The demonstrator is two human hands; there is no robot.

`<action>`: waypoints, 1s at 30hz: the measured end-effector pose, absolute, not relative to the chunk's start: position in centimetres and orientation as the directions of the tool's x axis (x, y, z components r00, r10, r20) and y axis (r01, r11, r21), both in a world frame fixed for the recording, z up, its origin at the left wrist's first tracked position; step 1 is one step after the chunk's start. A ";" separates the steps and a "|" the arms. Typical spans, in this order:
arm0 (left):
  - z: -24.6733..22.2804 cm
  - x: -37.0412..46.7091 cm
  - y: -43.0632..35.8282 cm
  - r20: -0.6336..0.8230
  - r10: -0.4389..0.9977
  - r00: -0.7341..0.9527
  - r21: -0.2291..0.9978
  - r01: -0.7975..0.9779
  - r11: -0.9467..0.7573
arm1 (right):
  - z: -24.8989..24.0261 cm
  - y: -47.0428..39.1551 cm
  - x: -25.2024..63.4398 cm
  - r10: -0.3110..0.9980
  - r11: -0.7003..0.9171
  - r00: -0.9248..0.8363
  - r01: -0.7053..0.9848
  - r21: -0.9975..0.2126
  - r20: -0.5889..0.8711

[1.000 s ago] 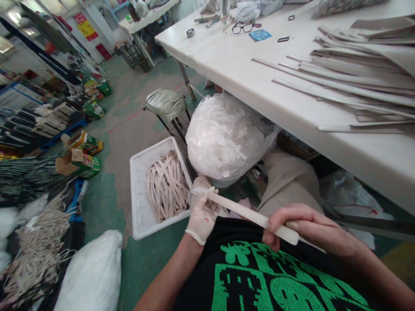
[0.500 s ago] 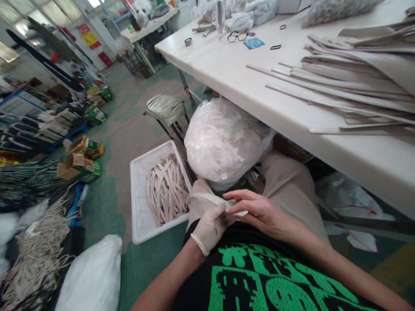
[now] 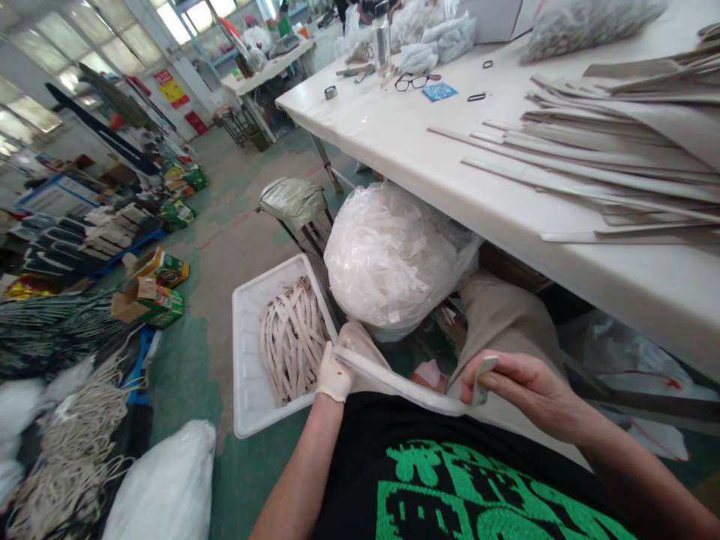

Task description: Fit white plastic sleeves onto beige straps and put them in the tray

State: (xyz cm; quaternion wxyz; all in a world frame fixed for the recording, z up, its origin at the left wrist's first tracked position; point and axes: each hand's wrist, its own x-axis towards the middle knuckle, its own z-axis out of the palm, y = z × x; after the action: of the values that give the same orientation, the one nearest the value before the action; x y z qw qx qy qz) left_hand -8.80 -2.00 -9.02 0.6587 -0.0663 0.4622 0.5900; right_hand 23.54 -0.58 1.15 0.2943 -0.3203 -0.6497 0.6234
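Observation:
A pale fabric strip point(image 3: 405, 387) stretches across my lap between both hands. My left hand point(image 3: 336, 373), in a thin white glove, is closed round one end beside the white tub's edge. My bare right hand point(image 3: 514, 386) pinches the other end, which sticks up in a short bent piece between thumb and fingers. To the left stands the white plastic tub point(image 3: 246, 360), and in it lies a tangled heap of similar beige strips point(image 3: 292, 337). The palm side of my left hand is partly hidden.
A white table point(image 3: 394, 142) runs along the right, bearing long grey-beige strips point(image 3: 596, 161), glasses point(image 3: 416, 81) and a tape roll point(image 3: 330, 92). Beneath its edge sits a bulging clear bag point(image 3: 394, 259), with a covered stool point(image 3: 293, 201) behind. A white sack point(image 3: 163, 480) lies at lower left.
My hands were together over my lap; now they are apart, the left moved left toward the tub and the right moved right, with the strip drawn out between them.

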 end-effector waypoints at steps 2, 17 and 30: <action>-8.9 -9.0 -1.1 -0.662 0.706 -0.251 0.523 -0.829 0.197 | 0.7 -1.1 24.3 0.743 -0.047 -0.664 0.066 -0.997 -0.079; -6.1 -0.3 -1.8 -0.445 0.835 0.324 0.868 -0.072 0.491 | -0.5 6.9 22.8 0.926 -0.238 -0.365 -0.364 -0.900 -0.098; -4.7 -0.5 -1.4 -0.353 0.875 0.332 0.921 -0.041 0.387 | 1.5 6.8 23.7 0.960 0.061 -0.245 -0.292 -0.954 0.137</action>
State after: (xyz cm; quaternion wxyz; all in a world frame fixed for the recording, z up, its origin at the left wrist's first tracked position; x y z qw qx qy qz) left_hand -0.46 -1.42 -4.69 0.6862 0.4417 0.4720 0.3335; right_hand 23.67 6.83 1.49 0.5200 -0.3270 -0.5102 0.6020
